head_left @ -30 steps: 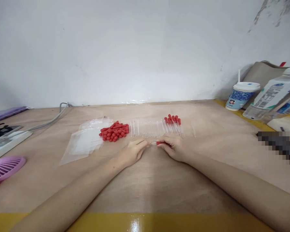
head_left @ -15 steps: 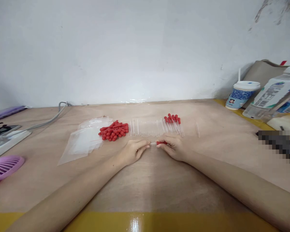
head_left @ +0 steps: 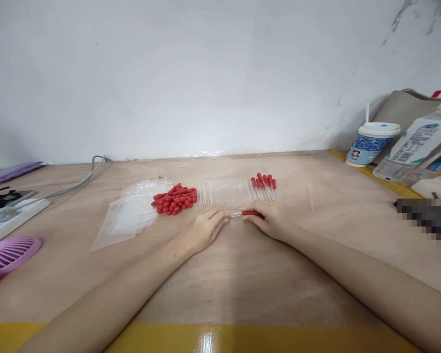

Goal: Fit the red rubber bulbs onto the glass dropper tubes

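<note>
Between my hands lies a clear glass dropper tube (head_left: 235, 214), level, its right end in a red rubber bulb (head_left: 248, 213). My left hand (head_left: 208, 226) is closed on the tube's left part, fingers pressed together. With thumb and fingers my right hand (head_left: 267, 218) pinches the red bulb, whose far end is hidden in the grip. Just beyond my hands a row of clear tubes (head_left: 226, 194) lies side by side. Several tubes with red bulbs (head_left: 263, 180) rest at the row's right end. Left of the row is a heap of loose red bulbs (head_left: 174, 199).
Clear plastic bags (head_left: 132, 211) are fanned out left of the bulbs. One lone tube (head_left: 310, 199) lies to the right. A paper cup (head_left: 371, 143) and a plastic bottle (head_left: 413, 142) stand at the back right. At the left are a pink fan (head_left: 12, 254) and a power strip (head_left: 20, 218).
My right hand has shifted slightly right, and more of the clear tube shows between my hands. My left hand's fingers lie flatter over the tube. The view has also shifted a little.
</note>
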`<state>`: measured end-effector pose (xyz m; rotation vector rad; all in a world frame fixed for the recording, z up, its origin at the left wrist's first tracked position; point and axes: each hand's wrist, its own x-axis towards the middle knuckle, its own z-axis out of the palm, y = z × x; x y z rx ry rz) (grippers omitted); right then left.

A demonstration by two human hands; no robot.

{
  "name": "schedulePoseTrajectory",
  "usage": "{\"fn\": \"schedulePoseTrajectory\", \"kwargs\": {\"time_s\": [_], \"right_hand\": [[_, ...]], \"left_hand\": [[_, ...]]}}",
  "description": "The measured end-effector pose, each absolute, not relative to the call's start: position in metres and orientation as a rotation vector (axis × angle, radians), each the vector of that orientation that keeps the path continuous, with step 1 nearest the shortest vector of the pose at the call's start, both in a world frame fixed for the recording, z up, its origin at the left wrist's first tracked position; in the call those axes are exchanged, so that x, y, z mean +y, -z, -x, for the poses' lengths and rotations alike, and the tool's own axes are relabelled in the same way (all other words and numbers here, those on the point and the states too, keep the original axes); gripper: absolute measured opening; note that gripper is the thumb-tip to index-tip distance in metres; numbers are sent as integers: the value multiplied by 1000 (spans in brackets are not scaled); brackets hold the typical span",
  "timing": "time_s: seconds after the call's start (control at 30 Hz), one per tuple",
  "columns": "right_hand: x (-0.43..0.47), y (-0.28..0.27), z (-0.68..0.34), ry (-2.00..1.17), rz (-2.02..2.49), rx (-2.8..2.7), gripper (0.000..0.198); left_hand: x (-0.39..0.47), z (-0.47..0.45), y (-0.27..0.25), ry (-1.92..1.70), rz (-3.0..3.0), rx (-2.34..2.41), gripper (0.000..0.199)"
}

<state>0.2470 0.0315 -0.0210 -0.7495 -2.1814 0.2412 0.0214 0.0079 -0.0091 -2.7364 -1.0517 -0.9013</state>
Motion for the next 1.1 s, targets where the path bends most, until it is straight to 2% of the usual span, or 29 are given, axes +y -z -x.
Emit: {"fn": "schedulePoseTrajectory", "kwargs": {"time_s": [0.13,0.43,1.1], "right_hand": [[31,20,-249,-335,766,-2141,12],[28,20,-243,-424,743,-2180,12],[22,12,-237,-254,684,-2306,15]], "left_hand": [[7,-20,7,976,2807,-1143,20],[3,-23,9,1127,2762,-1019,17],[4,-25,10,1027,2726,-995,22]]}}
